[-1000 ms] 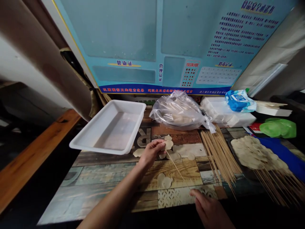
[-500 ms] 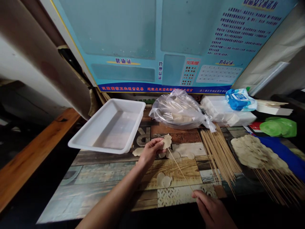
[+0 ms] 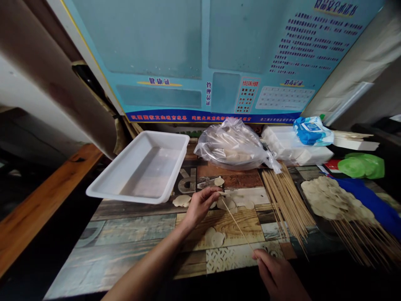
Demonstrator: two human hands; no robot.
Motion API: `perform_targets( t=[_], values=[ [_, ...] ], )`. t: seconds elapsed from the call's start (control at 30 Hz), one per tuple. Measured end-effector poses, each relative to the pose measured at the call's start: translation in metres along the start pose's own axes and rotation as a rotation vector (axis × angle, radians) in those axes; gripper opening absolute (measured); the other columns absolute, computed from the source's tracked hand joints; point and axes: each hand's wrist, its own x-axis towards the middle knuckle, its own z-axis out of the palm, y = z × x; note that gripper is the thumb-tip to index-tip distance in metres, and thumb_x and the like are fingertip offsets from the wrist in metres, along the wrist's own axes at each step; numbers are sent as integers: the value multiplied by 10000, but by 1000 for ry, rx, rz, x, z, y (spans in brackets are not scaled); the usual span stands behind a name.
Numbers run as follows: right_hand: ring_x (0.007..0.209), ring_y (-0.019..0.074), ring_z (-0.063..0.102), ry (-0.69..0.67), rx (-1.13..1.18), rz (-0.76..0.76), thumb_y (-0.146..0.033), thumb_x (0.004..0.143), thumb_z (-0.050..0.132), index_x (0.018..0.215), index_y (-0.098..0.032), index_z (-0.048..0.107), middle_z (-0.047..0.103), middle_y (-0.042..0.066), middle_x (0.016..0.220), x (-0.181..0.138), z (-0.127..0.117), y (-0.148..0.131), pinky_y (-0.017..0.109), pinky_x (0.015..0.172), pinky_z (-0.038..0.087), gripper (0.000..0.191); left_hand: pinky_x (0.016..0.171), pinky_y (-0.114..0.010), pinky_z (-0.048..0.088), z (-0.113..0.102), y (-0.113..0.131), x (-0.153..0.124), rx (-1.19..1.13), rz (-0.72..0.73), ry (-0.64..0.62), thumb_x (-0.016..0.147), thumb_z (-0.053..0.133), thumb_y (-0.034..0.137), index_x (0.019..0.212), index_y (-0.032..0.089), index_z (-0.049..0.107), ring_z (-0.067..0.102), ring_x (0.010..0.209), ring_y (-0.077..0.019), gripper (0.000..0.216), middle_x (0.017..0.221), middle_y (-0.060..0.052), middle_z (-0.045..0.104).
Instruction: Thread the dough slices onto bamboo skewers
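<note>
My left hand (image 3: pixel 200 204) reaches over the patterned table, its fingers pinched at the tip of a thin bamboo skewer (image 3: pixel 239 229) where pale round slices (image 3: pixel 228 203) lie. My right hand (image 3: pixel 277 276) is closed on the skewer's near end at the table's front edge. More pale slices (image 3: pixel 214 237) rest loose under the skewer, and one slice (image 3: pixel 219 181) sits just beyond my left fingers.
A white plastic tray (image 3: pixel 144 167) stands at the left. A clear bag over a metal bowl (image 3: pixel 233 146) sits at the back. Loose skewers (image 3: pixel 286 200) fan out on the right, beside finished skewers of slices (image 3: pixel 332 198), white boxes (image 3: pixel 297 148) and a green lid (image 3: pixel 360 166).
My left hand has lowered from holding a slice up on the skewer tip to the slices on the table. My right hand has barely moved.
</note>
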Motion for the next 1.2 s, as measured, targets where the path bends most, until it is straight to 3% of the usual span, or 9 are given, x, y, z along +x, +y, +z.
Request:
perform_targets(
  t=[0.2,0.43,0.63,0.87,0.97,1.2],
  values=[
    [786,173,700,-1,21,6,-209,921,272,979,-219,582,729,46,866,2,1,2,264,679,522,316,706,-263,464,3,-2,-2,-5,-28,-35,723,670,409,921,152,690,587,730,-148,325,807,-43,674],
    [818,173,702,36,38,-35,-207,918,292,986,-207,592,727,53,872,1,0,5,260,698,534,308,658,-279,530,5,-3,1,-375,-186,14,640,746,396,910,146,655,603,668,-126,379,786,-25,663],
    [832,172,693,42,97,-56,-223,927,307,959,-210,589,713,47,864,1,-1,5,261,718,525,284,616,-241,544,1,-3,3,-519,-294,24,627,769,327,911,140,652,635,693,-133,360,810,-38,675],
    [595,141,569,2,257,99,-315,953,280,770,-219,506,569,-22,625,2,-14,-4,238,568,415,306,618,-224,543,-11,-1,11,-597,-250,211,576,799,269,853,144,661,649,664,-125,334,779,-13,687],
    [579,127,519,-26,340,122,-368,958,274,767,-217,485,495,-44,591,1,-16,-5,224,564,376,323,613,-223,542,-8,-1,10,-589,-265,163,587,794,274,850,143,666,649,672,-127,321,780,-17,690],
    [616,125,537,-9,398,95,-387,962,287,790,-209,520,528,-34,631,2,-13,-1,222,600,401,340,612,-216,537,-1,-2,5,-545,-266,106,621,775,297,861,142,666,655,681,-132,305,796,-29,692]
  ],
)
